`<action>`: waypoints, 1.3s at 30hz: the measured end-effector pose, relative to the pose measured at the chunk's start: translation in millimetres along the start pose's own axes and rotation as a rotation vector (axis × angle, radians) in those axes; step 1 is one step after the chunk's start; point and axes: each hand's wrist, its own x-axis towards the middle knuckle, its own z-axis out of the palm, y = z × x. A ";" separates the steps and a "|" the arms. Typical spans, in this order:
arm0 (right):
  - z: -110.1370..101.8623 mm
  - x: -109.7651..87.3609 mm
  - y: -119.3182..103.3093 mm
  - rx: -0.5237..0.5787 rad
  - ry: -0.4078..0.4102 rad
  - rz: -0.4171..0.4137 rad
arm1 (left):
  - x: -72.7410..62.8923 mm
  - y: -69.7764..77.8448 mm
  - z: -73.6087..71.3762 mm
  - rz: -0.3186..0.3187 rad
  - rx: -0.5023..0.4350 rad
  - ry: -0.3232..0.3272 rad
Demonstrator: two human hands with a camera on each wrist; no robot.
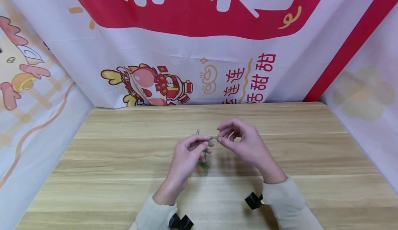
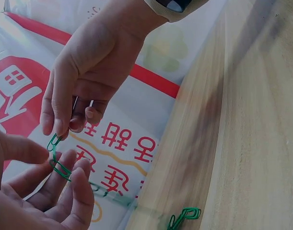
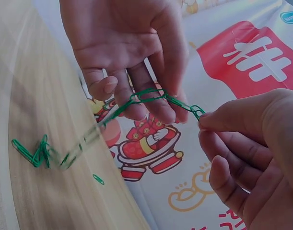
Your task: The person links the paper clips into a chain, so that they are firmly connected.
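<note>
A chain of linked green paper clips [image 3: 148,95] runs between the two hands and droops to the table, where its lower clips [image 1: 206,170] lie bunched. My left hand [image 1: 186,157] pinches the chain near its upper end between thumb and index finger, and its other fingers spread beneath the links. At the chain's end, my right hand [image 1: 244,140] holds the last paper clip [image 2: 53,142] by thumb and fingertip. The hands face each other, a short stretch of chain between them, raised over the table.
A single loose green paper clip [image 1: 197,132] lies on the wooden table [image 1: 124,154] beyond the left hand. Printed cloth [image 1: 186,47] hangs along the back and both sides of the table. Each sleeve carries a black wrist camera [image 1: 254,200].
</note>
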 end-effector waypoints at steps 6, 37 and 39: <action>2.4 3.0 -1.3 -0.028 -0.033 -0.013 | -0.7 -2.1 -1.6 0.028 0.073 -0.018; 82.2 93.5 47.9 -0.479 -0.217 0.225 | 6.2 10.2 -20.0 0.076 -0.052 0.205; 84.9 95.5 45.9 -0.507 -0.221 0.239 | 6.2 10.4 -20.2 0.075 -0.051 0.206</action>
